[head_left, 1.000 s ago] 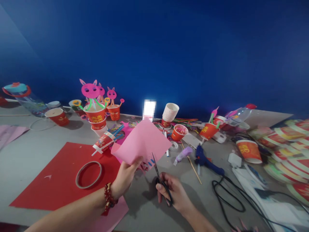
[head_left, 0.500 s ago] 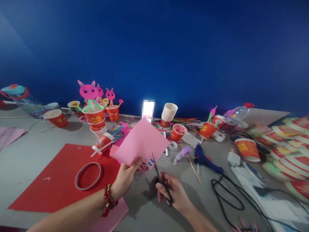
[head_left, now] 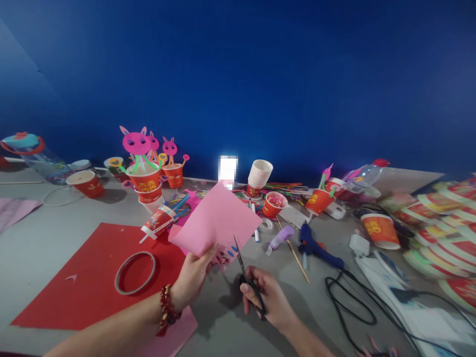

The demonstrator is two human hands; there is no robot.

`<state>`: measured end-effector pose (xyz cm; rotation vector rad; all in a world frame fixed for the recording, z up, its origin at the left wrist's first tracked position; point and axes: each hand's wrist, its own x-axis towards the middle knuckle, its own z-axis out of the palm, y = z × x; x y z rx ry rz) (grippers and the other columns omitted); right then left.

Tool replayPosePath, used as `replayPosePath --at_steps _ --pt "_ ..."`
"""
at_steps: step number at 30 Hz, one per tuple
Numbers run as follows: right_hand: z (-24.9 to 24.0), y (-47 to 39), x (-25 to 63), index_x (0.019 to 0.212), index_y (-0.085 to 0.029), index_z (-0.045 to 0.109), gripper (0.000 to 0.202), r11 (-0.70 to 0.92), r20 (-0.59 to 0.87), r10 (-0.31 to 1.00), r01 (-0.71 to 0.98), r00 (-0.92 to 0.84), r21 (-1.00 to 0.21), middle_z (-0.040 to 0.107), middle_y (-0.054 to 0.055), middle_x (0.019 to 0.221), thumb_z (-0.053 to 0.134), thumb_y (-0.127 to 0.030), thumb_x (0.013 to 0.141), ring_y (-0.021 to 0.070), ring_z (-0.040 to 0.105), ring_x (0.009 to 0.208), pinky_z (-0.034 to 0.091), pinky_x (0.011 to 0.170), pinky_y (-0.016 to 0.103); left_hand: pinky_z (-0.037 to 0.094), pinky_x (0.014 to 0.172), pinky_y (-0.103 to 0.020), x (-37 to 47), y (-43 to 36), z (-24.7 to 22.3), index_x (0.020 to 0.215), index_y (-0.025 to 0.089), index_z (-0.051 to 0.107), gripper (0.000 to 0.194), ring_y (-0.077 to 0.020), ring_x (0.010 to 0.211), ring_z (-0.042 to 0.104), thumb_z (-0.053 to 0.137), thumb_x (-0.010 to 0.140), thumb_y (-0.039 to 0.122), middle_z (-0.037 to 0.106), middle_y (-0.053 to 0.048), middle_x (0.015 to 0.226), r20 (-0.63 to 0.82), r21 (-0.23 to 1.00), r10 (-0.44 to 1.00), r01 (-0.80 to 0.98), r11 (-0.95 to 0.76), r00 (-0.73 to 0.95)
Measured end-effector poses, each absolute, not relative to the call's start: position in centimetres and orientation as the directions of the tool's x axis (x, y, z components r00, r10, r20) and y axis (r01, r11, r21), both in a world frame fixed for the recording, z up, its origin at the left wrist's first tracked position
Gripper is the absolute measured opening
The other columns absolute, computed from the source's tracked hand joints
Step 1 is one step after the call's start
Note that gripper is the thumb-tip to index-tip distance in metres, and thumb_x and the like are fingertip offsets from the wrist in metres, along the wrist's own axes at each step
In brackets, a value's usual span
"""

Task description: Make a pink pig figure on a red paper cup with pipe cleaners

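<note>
A sheet of pink paper is pinched between the thumb and fingers of my left hand, raised above the grey table. Its lower edge is cut into and has several holes. My right hand grips black-handled scissors by the finger loops. The blades point up at the paper's lower right edge; whether they touch it I cannot tell. Red sheet paper lies to the left with a roll of tape on it. Another pink sheet lies partly under my left forearm.
Paper cups with pink animal figures stand at the back left. A stack of cups is at the back middle. To the right are a purple glue stick, a blue glue gun, a wooden stick and black cable.
Both hands, the pink paper and the scissors hold almost the same places. The whole view has shifted very slightly.
</note>
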<state>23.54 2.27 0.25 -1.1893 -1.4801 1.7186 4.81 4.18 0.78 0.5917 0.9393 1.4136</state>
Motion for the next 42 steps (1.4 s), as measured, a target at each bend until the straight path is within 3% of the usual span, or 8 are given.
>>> replayPosePath --at_steps 16,23,42 --pt "0.1 2.5 23.6 0.068 -0.022 0.037 0.062 -0.197 -0.223 0.864 0.104 -0.451 -0.975 0.054 -0.006 0.041 0.064 -0.077 0.069 0.0038 0.035 0.029 0.019 0.034 0.019 0.054 0.057 -0.024 4.6 4.4 1.1 0.079 0.014 0.073 0.023 -0.0152 0.062 0.066 0.080 0.073 0.035 0.072 -0.002 0.071 -0.183 0.796 0.983 -0.592 0.130 -0.031" --pt "0.1 2.6 23.7 0.067 -0.022 0.036 0.061 -0.191 -0.221 0.867 0.112 -0.447 -0.975 0.049 -0.008 0.042 0.065 -0.076 0.069 0.0057 0.043 0.034 0.021 0.038 0.018 0.053 0.053 -0.023 4.3 4.6 1.2 0.078 0.014 0.073 0.023 -0.0143 0.059 0.065 0.083 0.071 0.033 0.072 -0.002 0.069 -0.208 0.780 0.978 -0.606 0.157 -0.015" --pt "0.0 2.6 23.8 0.064 -0.023 0.035 0.062 -0.217 -0.243 0.869 0.110 -0.430 -0.970 0.039 -0.011 0.042 0.070 -0.075 0.065 0.0053 0.039 0.032 0.027 0.036 0.018 0.053 0.052 -0.021 3.5 5.1 1.2 0.074 0.013 0.072 0.027 -0.0113 0.055 0.061 0.086 0.066 0.035 0.070 -0.001 0.066 -0.213 0.810 0.977 -0.560 0.173 -0.006"
